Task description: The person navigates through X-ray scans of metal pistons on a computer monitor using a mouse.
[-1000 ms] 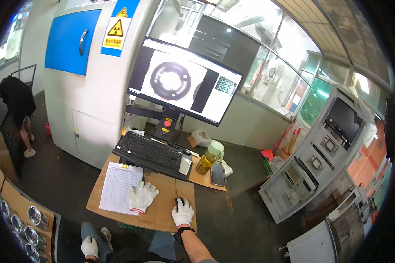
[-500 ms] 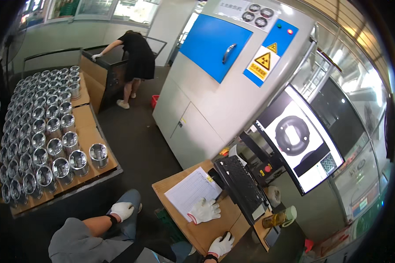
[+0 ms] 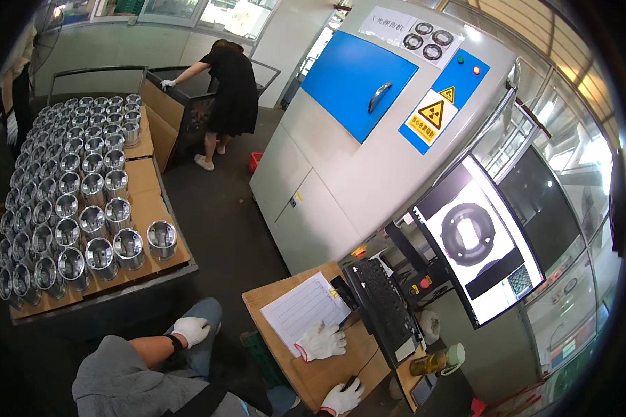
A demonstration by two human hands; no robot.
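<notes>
My left hand, in a white glove, rests on my knee in blue jeans and holds nothing. My right hand, also gloved, lies on the near edge of the wooden desk with its fingers apart. A small dark object just beyond its fingertips is too small to identify. A loose white glove lies on the desk, partly on a lined paper form. A black keyboard sits beyond the form.
A monitor shows a ring-shaped part. Behind the desk is a grey machine cabinet with a blue door. Left, a pallet carries several shiny metal cylinders. A person in black bends over a crate. A yellow bottle stands on the desk.
The view has swung left, from the desk and monitor to the pallet and floor. My hands have kept their places, the right on the desk, the left on my knee.
</notes>
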